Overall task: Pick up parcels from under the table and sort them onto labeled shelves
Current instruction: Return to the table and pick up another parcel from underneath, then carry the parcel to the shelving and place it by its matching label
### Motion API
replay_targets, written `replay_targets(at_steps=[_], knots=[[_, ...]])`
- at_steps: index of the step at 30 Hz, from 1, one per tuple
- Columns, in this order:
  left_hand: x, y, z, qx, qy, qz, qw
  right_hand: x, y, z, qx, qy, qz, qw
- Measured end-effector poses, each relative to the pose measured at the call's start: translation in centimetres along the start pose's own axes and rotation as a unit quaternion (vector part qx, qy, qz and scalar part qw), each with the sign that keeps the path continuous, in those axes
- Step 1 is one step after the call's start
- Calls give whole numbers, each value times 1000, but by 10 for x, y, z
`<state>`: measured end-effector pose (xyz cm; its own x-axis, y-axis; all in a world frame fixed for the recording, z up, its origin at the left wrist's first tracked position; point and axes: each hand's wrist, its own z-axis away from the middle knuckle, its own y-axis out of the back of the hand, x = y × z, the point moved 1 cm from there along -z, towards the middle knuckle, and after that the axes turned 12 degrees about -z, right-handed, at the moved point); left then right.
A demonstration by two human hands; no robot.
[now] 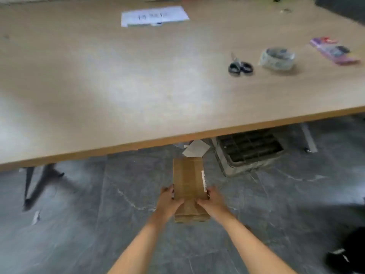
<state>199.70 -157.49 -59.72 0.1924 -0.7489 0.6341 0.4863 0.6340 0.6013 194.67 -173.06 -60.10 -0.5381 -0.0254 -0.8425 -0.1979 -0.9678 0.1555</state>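
A small brown cardboard parcel (188,180) with a white label strip on its right side is held in front of the table's near edge, above the grey floor. My left hand (169,202) grips its left side and my right hand (214,202) grips its right side, thumbs on top. Beyond it, a white parcel or sheet (195,149) pokes out from under the wooden table (98,95). No shelves are in view.
On the table lie scissors (240,66), a tape roll (277,57), a purple packet (333,50) and a white label sheet (155,15). A dark slotted crate (248,151) sits under the table at right. Black table legs (37,180) stand left.
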Motion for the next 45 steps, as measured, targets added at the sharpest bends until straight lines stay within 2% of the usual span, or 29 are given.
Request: replay_targets(at_steps=[5,9,14,17,23,29,36,45], knots=[[53,57,106,-18,15,44,999,-75,15,94,-7,-34,25,999],[84,93,169,-20,45,23,999,-120,21,154,-17,-48,32,998],[118,130,223,-54,20,28,998,-161,28,210,-16,-50,15,999],[144,141,240,-75,15,8,997,-180,40,240,17,-54,-1,998],[204,135,261,-150,-88,-43,984,-197,77,309,144,-52,-67,986],[247,105,303,-237,-187,-98,948,-186,101,398,304,-49,-125,943],[260,77,379,-308,-263,-163,900,-159,97,498,439,-70,-133,886],[260,23,539,-377,-441,-233,781,-98,74,674,600,-39,-222,767]])
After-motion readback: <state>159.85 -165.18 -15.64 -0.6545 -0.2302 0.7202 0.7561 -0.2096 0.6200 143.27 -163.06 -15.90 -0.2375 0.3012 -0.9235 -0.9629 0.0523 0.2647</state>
